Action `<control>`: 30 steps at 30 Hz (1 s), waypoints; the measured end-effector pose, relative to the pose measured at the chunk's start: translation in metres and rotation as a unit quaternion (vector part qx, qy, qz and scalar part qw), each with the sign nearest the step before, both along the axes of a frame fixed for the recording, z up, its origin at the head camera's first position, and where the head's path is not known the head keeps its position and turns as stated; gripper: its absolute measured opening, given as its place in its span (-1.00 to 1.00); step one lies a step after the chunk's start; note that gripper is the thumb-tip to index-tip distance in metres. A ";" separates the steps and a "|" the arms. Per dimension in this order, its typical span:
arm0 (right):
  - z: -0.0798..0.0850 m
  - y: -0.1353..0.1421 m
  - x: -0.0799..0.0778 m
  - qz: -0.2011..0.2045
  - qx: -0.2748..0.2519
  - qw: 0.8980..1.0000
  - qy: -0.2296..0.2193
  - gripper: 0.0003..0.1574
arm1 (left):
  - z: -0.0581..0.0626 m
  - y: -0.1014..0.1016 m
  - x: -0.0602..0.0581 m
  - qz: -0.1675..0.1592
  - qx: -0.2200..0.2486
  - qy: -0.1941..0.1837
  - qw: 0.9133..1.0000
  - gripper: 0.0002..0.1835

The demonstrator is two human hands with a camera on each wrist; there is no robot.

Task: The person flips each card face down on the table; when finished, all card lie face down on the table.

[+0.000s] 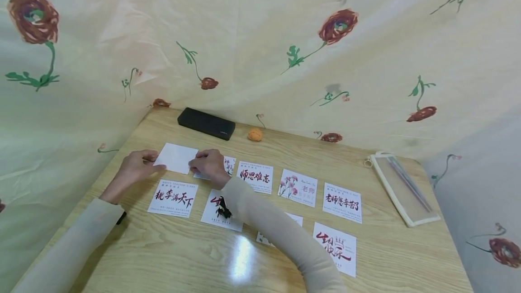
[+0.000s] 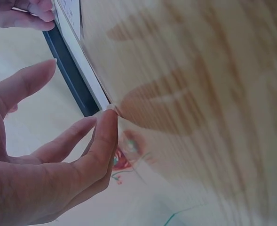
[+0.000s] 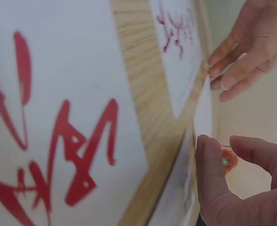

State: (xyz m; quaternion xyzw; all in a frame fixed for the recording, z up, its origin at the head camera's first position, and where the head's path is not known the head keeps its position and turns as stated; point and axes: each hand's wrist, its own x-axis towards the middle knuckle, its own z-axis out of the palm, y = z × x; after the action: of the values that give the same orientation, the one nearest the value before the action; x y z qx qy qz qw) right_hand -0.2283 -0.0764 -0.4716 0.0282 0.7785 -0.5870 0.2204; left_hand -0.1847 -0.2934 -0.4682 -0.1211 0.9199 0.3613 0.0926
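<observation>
A blank white card (image 1: 177, 158) lies on the table's left side, between the two hands. My left hand (image 1: 140, 166) touches the card's left edge. In the left wrist view its fingers (image 2: 105, 136) reach to the table beside the card, and the thumb stands apart from them. My right hand (image 1: 209, 166) is at the card's right edge, its thumb likewise spread from the fingers (image 3: 211, 172) in the right wrist view. Below the blank card lies a card with red lettering (image 1: 172, 198). A flower card (image 1: 229, 164) is partly hidden behind the right hand.
More printed cards, such as one with pink flowers (image 1: 298, 187) and one with red writing (image 1: 335, 248), lie in two rows. A black case (image 1: 206, 123) and a small orange object (image 1: 255, 134) sit at the back. A zip pouch (image 1: 403, 189) lies right. A flowered cloth (image 1: 260, 49) hangs behind.
</observation>
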 end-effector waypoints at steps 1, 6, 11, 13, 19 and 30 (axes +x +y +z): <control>0.002 0.002 0.000 0.003 -0.004 1.000 -0.003 -0.57 | 0.000 0.000 0.000 -0.002 0.001 0.003 1.000 -0.27; 0.011 0.013 0.000 0.006 -0.022 1.000 -0.011 -0.58 | 0.002 0.005 0.001 -0.020 0.008 0.022 1.000 -0.23; 0.019 0.031 -0.002 0.000 -0.038 0.999 -0.025 -0.58 | 0.003 0.014 0.002 -0.033 0.029 0.051 0.998 -0.26; 0.021 0.038 -0.003 -0.002 -0.047 0.998 -0.031 -0.56 | 0.005 0.019 0.003 -0.036 0.041 0.059 0.997 -0.27; 0.023 0.060 -0.002 -0.013 -0.061 0.997 -0.041 -0.53 | 0.012 0.035 0.004 -0.057 0.073 0.058 0.994 -0.28; 0.020 0.094 0.005 -0.021 -0.045 0.998 -0.037 -0.50 | 0.014 0.072 -0.001 -0.122 0.091 0.036 0.988 -0.30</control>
State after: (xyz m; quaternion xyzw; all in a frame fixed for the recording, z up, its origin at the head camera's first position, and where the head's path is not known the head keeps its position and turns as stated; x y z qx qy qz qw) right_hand -0.2235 0.0172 -0.4517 0.0565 0.7422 -0.6243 0.2372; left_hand -0.1859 -0.2210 -0.4540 0.0144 0.8939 0.4334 0.1137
